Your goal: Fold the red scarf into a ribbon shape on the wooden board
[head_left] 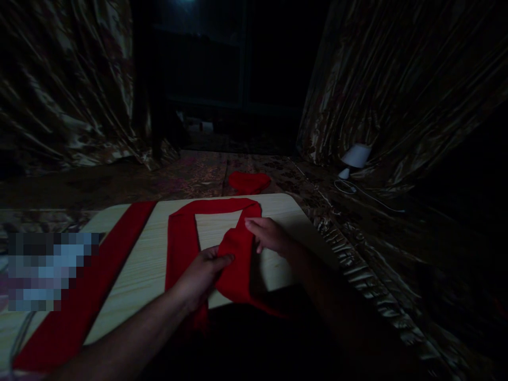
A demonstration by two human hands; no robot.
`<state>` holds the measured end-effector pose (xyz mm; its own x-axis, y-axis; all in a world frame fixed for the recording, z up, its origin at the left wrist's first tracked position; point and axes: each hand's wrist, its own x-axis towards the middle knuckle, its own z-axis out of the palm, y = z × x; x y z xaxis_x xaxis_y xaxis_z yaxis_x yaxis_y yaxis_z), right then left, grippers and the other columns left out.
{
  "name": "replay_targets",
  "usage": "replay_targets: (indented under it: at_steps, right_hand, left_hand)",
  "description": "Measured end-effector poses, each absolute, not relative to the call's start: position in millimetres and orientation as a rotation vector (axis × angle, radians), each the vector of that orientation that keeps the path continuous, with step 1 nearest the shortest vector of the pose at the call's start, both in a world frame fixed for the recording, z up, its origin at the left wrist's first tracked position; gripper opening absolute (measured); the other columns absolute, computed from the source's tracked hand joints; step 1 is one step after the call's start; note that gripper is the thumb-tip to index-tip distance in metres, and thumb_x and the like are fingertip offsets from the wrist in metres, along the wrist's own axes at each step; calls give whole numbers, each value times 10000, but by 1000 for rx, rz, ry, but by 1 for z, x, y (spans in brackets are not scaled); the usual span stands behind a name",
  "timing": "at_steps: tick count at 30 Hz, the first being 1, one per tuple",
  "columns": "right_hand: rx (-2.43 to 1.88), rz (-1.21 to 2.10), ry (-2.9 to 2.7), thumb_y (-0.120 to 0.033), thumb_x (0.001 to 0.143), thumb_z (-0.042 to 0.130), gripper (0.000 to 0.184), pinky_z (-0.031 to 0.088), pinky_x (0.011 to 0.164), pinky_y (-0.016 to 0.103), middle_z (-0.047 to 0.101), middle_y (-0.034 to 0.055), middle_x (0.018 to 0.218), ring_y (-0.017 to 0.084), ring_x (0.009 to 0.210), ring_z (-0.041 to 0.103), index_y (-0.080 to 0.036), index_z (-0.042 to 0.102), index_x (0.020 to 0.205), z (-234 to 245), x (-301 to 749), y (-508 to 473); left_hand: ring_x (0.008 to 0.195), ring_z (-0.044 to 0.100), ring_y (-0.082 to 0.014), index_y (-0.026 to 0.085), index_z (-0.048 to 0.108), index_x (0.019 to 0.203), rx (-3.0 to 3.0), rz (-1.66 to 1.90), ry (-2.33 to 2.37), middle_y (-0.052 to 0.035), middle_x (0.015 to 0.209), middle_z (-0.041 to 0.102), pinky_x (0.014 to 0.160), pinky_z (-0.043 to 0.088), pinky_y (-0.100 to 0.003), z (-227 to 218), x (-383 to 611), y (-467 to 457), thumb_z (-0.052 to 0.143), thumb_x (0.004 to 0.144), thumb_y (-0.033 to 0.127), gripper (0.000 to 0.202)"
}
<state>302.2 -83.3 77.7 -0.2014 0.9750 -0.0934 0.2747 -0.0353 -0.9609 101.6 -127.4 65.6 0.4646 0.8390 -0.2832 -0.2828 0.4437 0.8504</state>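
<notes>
A long red cloth strip (183,248) runs in a bent loop over a pale wooden table (135,248). My left hand (206,267) is closed on the strip, its thumb lying on top and the fingers underneath. Above and to the right, my right hand (268,233) pinches the strip's right edge between thumb and fingers. From my hands, part of the strip hangs towards the dark area at my lap. Another straight red band (99,275) lies slantwise across the left of the table.
Past the far table edge sits a bunched red cloth (249,182). A small white lamp (356,156) with a cord stands on the patterned carpet (190,172) at right. Curtains (67,84) hang on both sides. A blurred-out patch (51,272) covers something at left.
</notes>
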Motion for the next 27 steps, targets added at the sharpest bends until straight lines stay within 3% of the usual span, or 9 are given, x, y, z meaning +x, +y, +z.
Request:
replay_targets:
  at_steps: [3,6,10,13,16,19,22,25,27]
  right_hand:
    - [-1772,848,-1624,-414,930,575,342,501,571,234,664,9,612,148,566,634,-165,694,1133,75,316,-59]
    - [-1927,310,-1687,-270,887,606,215,512,778,247,757,62,934,180,847,692,-200,727,1050,66,325,-35]
    - [-1971,61,-1768,-250,921,547,376,464,957,267,700,103,1226,213,1095,653,-204,658,1277,55,330,-2]
    - [-1997,116,-1828,-261,932,536,540,445,1011,286,661,124,1314,233,1170,630,-196,505,1468,50,334,23]
    - [-1990,269,-1851,-232,926,542,591,458,1007,282,660,109,1327,220,1158,645,-206,452,1510,45,338,47]
    - [-1843,449,-1781,-130,899,511,527,479,984,247,657,90,1337,176,1138,653,-185,559,1421,41,337,66]
    - [-1747,709,-1562,-66,859,449,482,548,853,250,730,99,1180,166,988,705,-140,648,1292,37,335,76]
    - [-1825,854,-1401,-90,846,462,408,564,712,241,760,99,1037,159,819,721,-124,688,1185,35,336,80]
    - [-1906,838,-1381,-134,843,505,347,560,702,247,759,99,1028,164,805,718,-121,704,1126,37,340,81]
  left_hand:
    - [713,740,-195,146,741,913,823,716,816,-67,812,771,657,593,-259,69,80,-111,806,678,165,245]
    - [719,749,-196,151,741,978,840,608,756,-76,840,774,679,609,-271,61,64,-95,803,697,156,288]
    - [792,758,-216,131,729,1078,810,535,590,-108,899,776,730,612,-277,39,55,-82,806,698,131,388]
    - [822,757,-217,129,713,1145,771,562,512,-117,934,775,773,608,-279,27,53,-79,787,721,122,430]
    - [795,756,-211,123,704,1177,742,569,482,-124,939,775,769,608,-278,24,51,-77,774,731,114,452]
    - [756,752,-198,116,714,1160,724,564,452,-131,956,773,757,608,-274,23,50,-76,762,738,110,424]
    - [793,753,-204,123,709,1179,707,570,434,-130,1005,769,771,605,-278,23,49,-75,746,738,94,444]
    - [861,751,-221,124,690,1221,702,578,425,-137,1057,761,796,602,-289,22,48,-75,731,736,84,488]
    - [863,751,-220,128,680,1240,698,583,427,-137,1070,758,787,601,-286,22,48,-74,724,731,80,514]
